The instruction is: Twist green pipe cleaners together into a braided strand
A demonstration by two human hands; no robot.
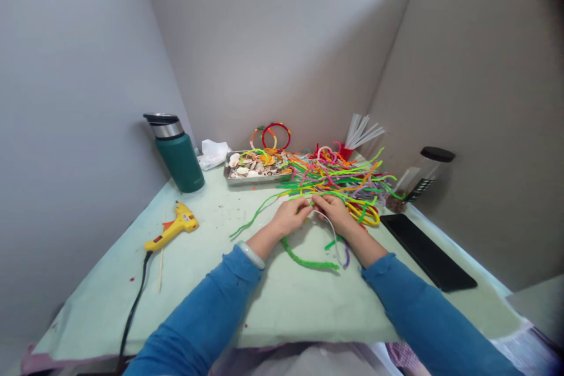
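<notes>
Close together at mid-table, my left hand (289, 215) and my right hand (333, 212) pinch a light green pipe cleaner (259, 212) between thumbs and fingers. One loose end of it trails left, and another part arcs above the hands. A thin white band (331, 229) curves down from the fingertips towards my right wrist. Below the hands is a fuzzy green strip (306, 261) that bends from my left wrist to the right; whether it joins the white band I cannot tell. The exact contact point is hidden by my fingers.
Behind my hands lies a heap of coloured pipe cleaners (339, 173) beside a metal tray (258, 181) of shells. A yellow glue gun (174, 230) and green bottle (180, 161) are left. To the right are a black phone (427, 252) and clear bottle (423, 173); white sticks (362, 132) stand behind.
</notes>
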